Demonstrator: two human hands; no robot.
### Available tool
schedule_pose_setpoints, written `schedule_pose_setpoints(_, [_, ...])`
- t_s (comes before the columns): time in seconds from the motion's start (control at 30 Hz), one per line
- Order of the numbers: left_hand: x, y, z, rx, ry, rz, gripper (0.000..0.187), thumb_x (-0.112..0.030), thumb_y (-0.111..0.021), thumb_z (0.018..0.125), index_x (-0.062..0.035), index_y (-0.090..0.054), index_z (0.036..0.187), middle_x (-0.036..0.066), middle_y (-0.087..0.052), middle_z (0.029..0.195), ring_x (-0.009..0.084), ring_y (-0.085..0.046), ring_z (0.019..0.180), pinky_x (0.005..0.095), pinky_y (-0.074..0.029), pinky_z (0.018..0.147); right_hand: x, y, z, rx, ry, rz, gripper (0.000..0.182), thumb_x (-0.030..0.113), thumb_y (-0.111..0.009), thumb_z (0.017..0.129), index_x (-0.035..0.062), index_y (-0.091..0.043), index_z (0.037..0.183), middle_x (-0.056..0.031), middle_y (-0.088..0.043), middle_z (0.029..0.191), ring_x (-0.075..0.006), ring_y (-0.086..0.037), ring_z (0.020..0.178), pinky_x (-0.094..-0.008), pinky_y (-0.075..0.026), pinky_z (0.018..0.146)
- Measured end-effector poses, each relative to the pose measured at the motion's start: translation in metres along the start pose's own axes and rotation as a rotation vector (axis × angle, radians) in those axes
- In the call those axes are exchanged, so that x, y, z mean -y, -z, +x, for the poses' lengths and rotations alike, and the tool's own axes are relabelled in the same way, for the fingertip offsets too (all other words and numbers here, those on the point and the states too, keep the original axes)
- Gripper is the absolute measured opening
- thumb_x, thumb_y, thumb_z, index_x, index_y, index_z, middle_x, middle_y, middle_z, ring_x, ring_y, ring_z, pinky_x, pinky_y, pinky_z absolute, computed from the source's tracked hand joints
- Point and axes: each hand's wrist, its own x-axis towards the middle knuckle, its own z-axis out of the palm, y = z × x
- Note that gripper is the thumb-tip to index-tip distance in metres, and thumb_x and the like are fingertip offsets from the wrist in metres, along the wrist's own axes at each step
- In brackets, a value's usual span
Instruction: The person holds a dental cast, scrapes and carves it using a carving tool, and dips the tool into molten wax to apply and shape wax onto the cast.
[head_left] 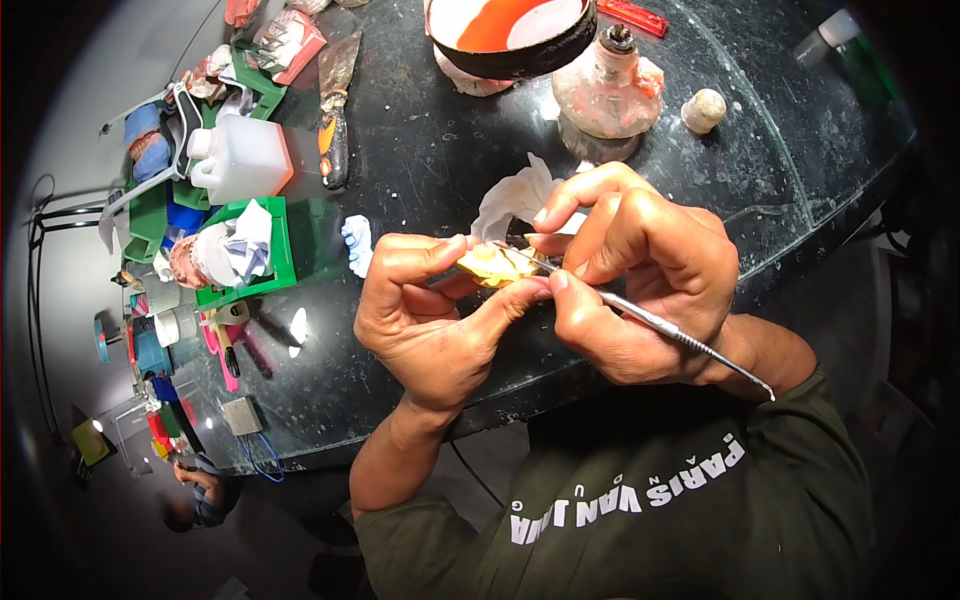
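My left hand pinches a small yellow piece, which looks like a dental cast, between thumb and fingers. My right hand grips a thin metal dental carving instrument like a pen. Its working tip meets the upper right part of the yellow cast, partly hidden by fingers. The hooked other end points down toward my right forearm. Behind the hands lies a crumpled white tissue. A pale blue moulded piece rests on the dark table to the left of my left hand.
Beyond the hands stand a glass spirit burner, a small white cap and a black-rimmed pan with red-orange contents. On the left are a scraper, a plastic jug and a green bin. Another person is at lower left.
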Motion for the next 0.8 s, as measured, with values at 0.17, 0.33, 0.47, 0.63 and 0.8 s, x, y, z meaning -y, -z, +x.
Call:
schedule_pose_setpoints(0.17, [-0.0008,0.0003,0.0002,0.006,-0.002,0.008,0.054,0.007,-0.092,0.066,0.0015,-0.059,0.108,0.011,-0.058,0.108,0.0189,-0.07,0.094,0.0319,-0.066,0.081,-0.0009,0.0,-0.0013,0.002,-0.011,0.0,0.022,-0.01,-0.069,0.075,0.0037,-0.052,0.073,-0.007,-0.062,0.066,-0.0245,-0.066,0.082,-0.0356,-0.055,0.074])
schedule_pose_setpoints(0.33, [-0.0002,0.0006,0.0001,0.011,-0.002,-0.003,0.053,0.007,-0.092,0.066,0.0017,-0.06,0.109,0.011,-0.058,0.108,0.0197,-0.071,0.095,0.0319,-0.066,0.081,-0.0006,0.0,-0.0009,0.011,-0.013,-0.006,0.021,-0.01,-0.069,0.074,0.0035,-0.052,0.073,-0.0068,-0.061,0.066,-0.0242,-0.066,0.082,-0.0353,-0.055,0.074])
schedule_pose_setpoints(0.47, [-0.0002,0.0006,0.0,0.008,-0.005,-0.005,0.053,0.007,-0.091,0.067,0.0017,-0.06,0.109,0.011,-0.058,0.108,0.0193,-0.071,0.094,0.032,-0.066,0.081,0.0004,0.0005,-0.0011,0.017,-0.019,-0.003,0.021,-0.01,-0.069,0.074,0.0032,-0.053,0.073,-0.007,-0.062,0.066,-0.0245,-0.066,0.083,-0.0353,-0.055,0.074])
schedule_pose_setpoints(0.63, [-0.0005,0.0002,-0.0006,0.002,0.004,-0.015,0.053,0.008,-0.091,0.067,0.0016,-0.06,0.109,0.01,-0.057,0.107,0.019,-0.07,0.094,0.0323,-0.066,0.081,0.0006,0.0005,-0.0014,0.018,-0.017,-0.008,0.02,-0.011,-0.068,0.075,0.0031,-0.053,0.074,-0.0073,-0.062,0.067,-0.0248,-0.067,0.085,-0.0353,-0.055,0.075])
schedule_pose_setpoints(0.8, [-0.0009,-0.0002,0.0003,0.014,0.003,-0.01,0.054,0.01,-0.09,0.068,0.0021,-0.059,0.111,0.011,-0.058,0.108,0.0204,-0.071,0.095,0.0335,-0.066,0.083,0.0043,-0.0006,-0.0021,-0.009,-0.085,0.037,0.018,-0.011,-0.066,0.077,0.0028,-0.054,0.076,-0.0059,-0.062,0.068,-0.0231,-0.065,0.082,-0.0363,-0.054,0.08])
